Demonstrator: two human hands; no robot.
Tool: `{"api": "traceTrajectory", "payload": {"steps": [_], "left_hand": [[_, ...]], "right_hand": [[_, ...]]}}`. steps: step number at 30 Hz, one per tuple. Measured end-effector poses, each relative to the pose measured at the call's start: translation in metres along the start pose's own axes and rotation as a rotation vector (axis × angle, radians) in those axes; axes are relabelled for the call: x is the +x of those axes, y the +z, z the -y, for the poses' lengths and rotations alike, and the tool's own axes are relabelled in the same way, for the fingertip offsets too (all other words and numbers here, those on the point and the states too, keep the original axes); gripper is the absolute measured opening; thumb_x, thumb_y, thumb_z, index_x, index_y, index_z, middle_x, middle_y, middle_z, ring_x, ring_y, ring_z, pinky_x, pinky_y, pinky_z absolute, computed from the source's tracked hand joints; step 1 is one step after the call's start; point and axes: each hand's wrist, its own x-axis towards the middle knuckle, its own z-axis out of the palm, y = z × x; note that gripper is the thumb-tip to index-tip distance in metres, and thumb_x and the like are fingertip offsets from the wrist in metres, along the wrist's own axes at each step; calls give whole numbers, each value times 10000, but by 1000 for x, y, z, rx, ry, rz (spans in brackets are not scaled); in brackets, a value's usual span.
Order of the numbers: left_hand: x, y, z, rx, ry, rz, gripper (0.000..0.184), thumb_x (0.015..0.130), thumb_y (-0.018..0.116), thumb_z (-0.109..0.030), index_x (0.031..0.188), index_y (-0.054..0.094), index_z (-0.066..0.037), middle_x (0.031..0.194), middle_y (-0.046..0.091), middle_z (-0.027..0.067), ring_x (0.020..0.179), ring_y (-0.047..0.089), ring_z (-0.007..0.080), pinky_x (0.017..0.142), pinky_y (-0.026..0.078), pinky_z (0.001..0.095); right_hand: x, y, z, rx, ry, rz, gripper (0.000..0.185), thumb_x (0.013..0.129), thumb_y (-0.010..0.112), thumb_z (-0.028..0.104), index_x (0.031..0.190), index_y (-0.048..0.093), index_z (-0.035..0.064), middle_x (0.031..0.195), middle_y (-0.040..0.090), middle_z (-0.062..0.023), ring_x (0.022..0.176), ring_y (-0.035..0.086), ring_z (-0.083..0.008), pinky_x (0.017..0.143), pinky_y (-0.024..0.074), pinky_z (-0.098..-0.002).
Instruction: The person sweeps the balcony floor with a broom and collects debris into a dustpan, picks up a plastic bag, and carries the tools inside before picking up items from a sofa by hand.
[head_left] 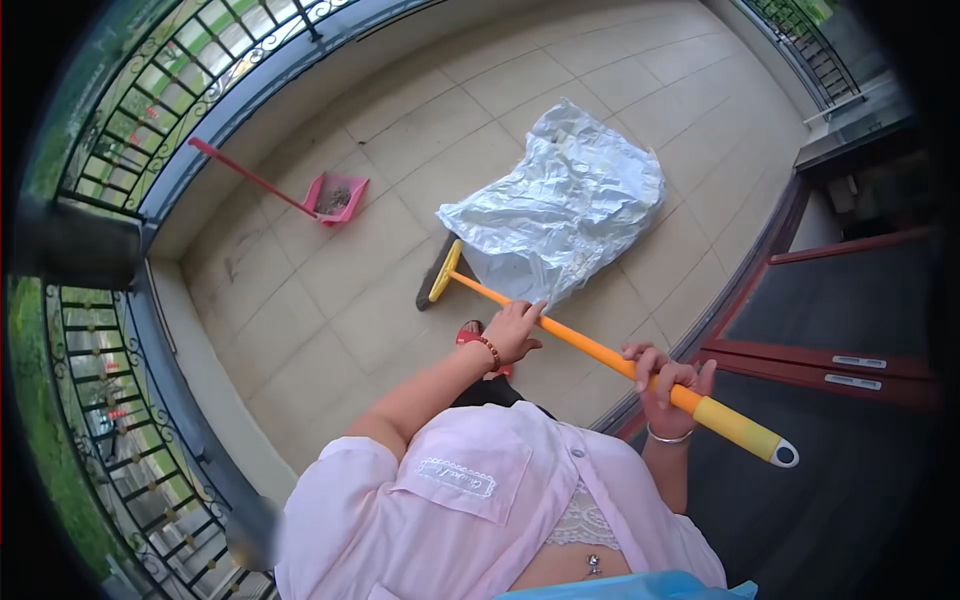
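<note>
Gripping broom [590, 346] w/ L hand [515, 332] & R hand [662, 378] clamped apart: prob. light, stiff, best held by yellow grip [738, 430], approx. 4 o'clock.

We are looking over pale floor tiles [290, 325], with black scrolled railings [185, 105] topping a low wall [205, 385] and red-framed doors [820, 310] opposite.

So the left arm [405, 400] stretches out from the near left, pretty much straight, with the back of the left hand [512, 332] showing, fingers together and thumb off toward the right. Right arm [668, 475] is bent and tucked in closer to the body, wrist raised, right hand [662, 385] wrapped in a grip with the fingers curled.
</note>
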Motion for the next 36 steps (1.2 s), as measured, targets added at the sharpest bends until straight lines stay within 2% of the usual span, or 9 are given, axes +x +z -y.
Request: {"api": "traceTrajectory", "payload": {"steps": [2,5,8,12,14,17,25,31,36], "left_hand": [[-39,-8,12,-31,-28,-102,712,740,744,-202,1347,396,-72,1165,512,201,1108,492,372,930,429,430],[-103,-22,59,-61,-141,-56,674,768,721,-199,1341,395,-58,1167,521,215,1100,501,382,945,426,430],[-172,-46,131,-18,-441,27,667,800,695,-214,1363,369,-62,1164,527,225,1089,521,382,922,443,432],[-248,-98,212,3,-598,-55,618,830,659,-222,1354,382,-50,1113,565,247,1041,563,384,910,454,436],[-281,-131,252,-80,-686,-112,562,836,646,-203,1322,421,-34,1108,583,247,1036,572,387,899,465,442],[-330,-192,320,-170,-683,-147,531,839,636,-179,1312,439,-41,1103,597,235,1035,578,376,897,467,437],[-352,-372,444,-357,-832,-343,407,872,624,-177,1241,523,-37,1048,646,170,976,623,282,853,491,374],[-256,-468,531,-303,-722,-652,416,891,612,-159,1251,491,11,937,644,114,859,615,186,790,495,318],[-168,-543,597,-268,-765,-1028,703,847,656,-149,1405,256,2,1101,566,142,850,600,218,819,489,341]], "right_hand": [[-5,4,-2,45,42,34,773,969,103,567,566,547,80,922,602,-173,1088,472,-316,1073,209,-506],[-10,16,-17,-32,100,-109,693,981,198,535,894,661,26,1242,517,-245,1254,396,-368,1090,190,-576],[-7,24,-68,619,591,-159,685,985,338,443,1466,127,3,1433,298,-319,1380,238,-410,1020,289,-665],[28,19,-171,442,900,-177,667,983,403,357,1457,118,-16,1357,394,-323,1246,447,-377,902,490,-540],[66,30,-230,775,1195,-400,609,950,460,188,1445,178,-30,1144,541,-259,864,624,-236,600,566,-281],[138,110,-288,276,1173,-104,596,886,474,43,1428,239,-39,919,545,-158,560,511,-96,362,390,-168],[245,282,-255,-70,1077,-275,470,818,543,-35,1277,440,-43,718,546,-74,429,470,-86,341,318,-218],[345,267,-264,-220,1000,-323,350,794,558,-17,1139,518,-59,680,555,-52,403,488,-93,348,337,-225],[469,209,-278,-308,971,-240,349,779,573,15,1115,524,-66,655,541,-47,407,491,-110,356,349,-247]]}}
